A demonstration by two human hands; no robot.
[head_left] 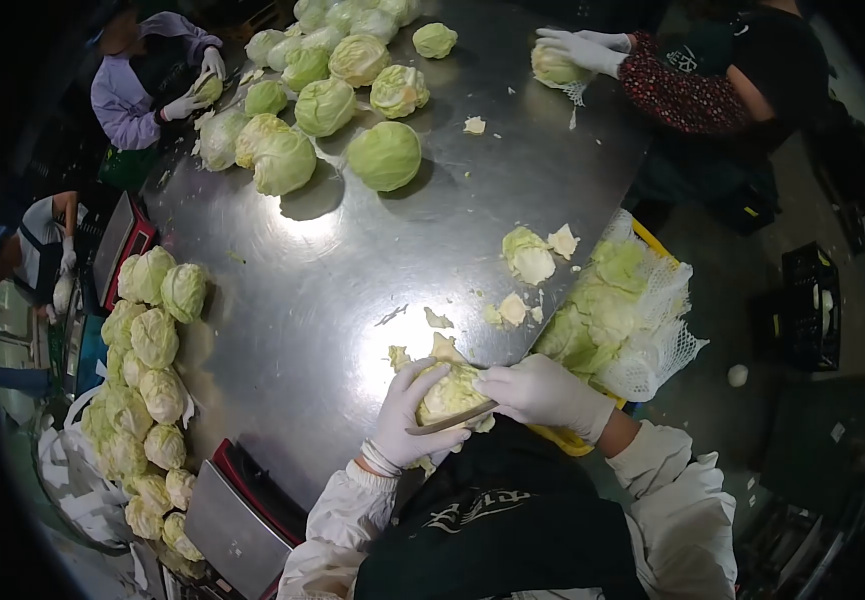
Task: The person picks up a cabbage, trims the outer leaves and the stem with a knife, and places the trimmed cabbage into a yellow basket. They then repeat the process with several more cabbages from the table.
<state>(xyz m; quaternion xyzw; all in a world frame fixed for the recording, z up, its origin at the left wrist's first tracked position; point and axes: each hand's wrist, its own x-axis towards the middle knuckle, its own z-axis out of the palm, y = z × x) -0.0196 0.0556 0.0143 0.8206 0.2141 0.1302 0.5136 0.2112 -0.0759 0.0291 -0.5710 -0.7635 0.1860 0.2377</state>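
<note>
Fingers of the left hand [405,420] wrap the cabbage [450,392] at the desk [333,270] edge; the right hand [543,392] grips the knife [450,420] (blade near gloved fingertips), which could slip and nick them.

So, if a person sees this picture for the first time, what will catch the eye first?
Probably the shiny metal table, with a heap of whole cabbages at its far end and a row of smaller ones along its left edge. At the near edge, the left hand and right hand, both in white gloves, hold a cabbage with a knife against it. Other people work at the far corners.
</note>
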